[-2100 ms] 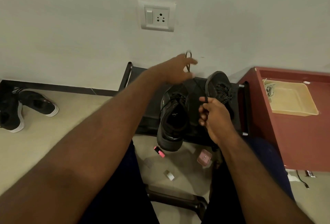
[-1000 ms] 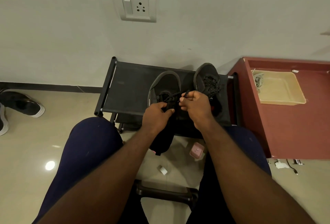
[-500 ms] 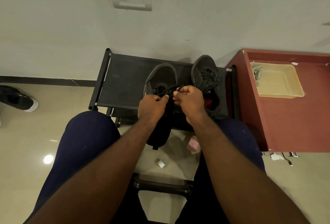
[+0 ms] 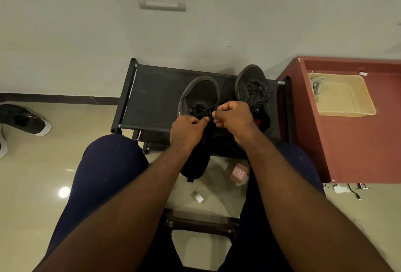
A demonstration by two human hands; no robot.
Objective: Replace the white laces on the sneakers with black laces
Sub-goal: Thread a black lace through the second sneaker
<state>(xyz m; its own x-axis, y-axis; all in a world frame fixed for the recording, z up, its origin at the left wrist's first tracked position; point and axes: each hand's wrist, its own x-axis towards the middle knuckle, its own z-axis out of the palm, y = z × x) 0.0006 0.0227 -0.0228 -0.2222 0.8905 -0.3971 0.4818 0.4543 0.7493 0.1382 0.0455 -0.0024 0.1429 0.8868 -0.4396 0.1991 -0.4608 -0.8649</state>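
Left hand (image 4: 186, 129) and right hand (image 4: 233, 117), knuckles close together, each pinch the black lace (image 4: 207, 109) above the nearer sneaker (image 4: 200, 96) on the black rack (image 4: 152, 98). Second sneaker (image 4: 251, 83) just beyond, laced black. Pale laces (image 4: 315, 86) lie in the beige tray (image 4: 345, 107), right.

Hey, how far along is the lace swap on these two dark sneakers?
Done: the farther dark sneaker carries a black lace; pale laces lie in the beige tray. In hand: left hand and right hand pinch the speckled black lace over the nearer dark sneaker. Left: finishing and tying that one.
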